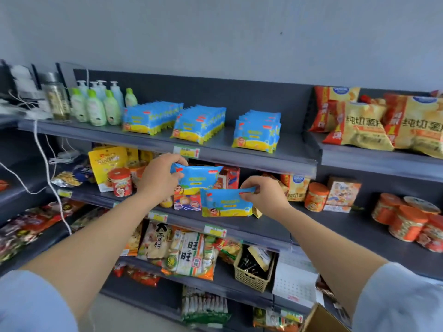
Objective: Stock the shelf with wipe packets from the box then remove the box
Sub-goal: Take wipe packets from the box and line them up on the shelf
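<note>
Mostly, a dark grey shelf unit [251, 159] is seen, loaded with snacks on several levels. On the top shelf, three rows of blue-yellow wipe packets [199, 125] are stood upright, between green lotion bottles [96, 109] on the left and chip bags [364, 125] on the right. A corner of a cardboard box [318, 318] is seen at the lower right edge. Below the top shelf, in front of the second level, two packets are held up. One packet [196, 179] is pinched at its left end by the left hand [160, 178]. The other packet [225, 203], lower and overlapping the first, is pinched at its top right corner by the right hand [266, 195]. Both grips are closed on the packets.
</note>
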### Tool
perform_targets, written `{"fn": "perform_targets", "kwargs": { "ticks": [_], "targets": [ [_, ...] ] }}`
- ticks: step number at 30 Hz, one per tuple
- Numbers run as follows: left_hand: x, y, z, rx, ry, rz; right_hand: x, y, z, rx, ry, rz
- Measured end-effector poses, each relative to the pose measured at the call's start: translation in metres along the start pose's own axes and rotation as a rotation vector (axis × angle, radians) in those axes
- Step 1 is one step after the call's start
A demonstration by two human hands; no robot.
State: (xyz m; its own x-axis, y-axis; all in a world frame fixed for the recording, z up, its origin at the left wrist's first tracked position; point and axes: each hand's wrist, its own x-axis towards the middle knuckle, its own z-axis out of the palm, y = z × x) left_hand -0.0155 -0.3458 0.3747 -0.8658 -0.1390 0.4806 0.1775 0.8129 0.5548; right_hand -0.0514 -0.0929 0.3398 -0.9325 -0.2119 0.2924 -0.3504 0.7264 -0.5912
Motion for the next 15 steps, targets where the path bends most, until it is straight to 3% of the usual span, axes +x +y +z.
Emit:
{"fn": "perform_targets", "kwargs": {
  "ticks": [15],
  "targets": [
    [0.068,-0.08,-0.086,-0.096,0.102,-0.029,0.091,-0.108,0.038,0.043,0.139,-0.12]
  ]
}}
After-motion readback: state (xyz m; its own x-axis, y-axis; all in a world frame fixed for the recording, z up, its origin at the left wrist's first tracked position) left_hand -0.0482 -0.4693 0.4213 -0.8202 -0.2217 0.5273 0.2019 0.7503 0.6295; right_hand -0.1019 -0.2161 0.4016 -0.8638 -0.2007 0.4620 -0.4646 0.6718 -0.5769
